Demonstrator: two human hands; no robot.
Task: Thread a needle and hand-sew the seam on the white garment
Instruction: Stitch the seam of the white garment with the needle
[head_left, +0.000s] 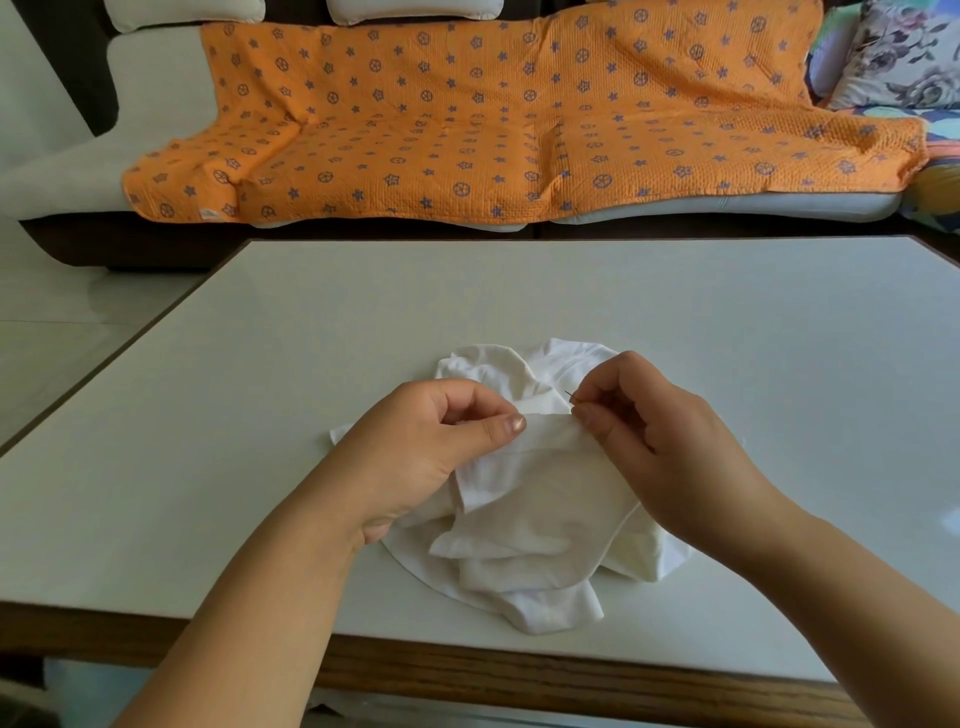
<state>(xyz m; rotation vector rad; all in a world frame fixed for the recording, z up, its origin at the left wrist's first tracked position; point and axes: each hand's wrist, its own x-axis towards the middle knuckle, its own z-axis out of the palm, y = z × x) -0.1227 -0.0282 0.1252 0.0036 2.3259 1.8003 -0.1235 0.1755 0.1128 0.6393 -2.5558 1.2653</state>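
White garment (535, 519) lies bunched on the pale table (260, 364), its folded edge pinched by the left hand (415, 452). Right hand (665, 447) pinches a thin needle (570, 396) at that edge. Behind, an orange blanket (467, 119) drapes a sofa (156, 93).

Soft, even daylight, sharp throughout; a pale glare patch shines on the table (311, 322) right of the right hand (670, 452), edges bend from the wide lens
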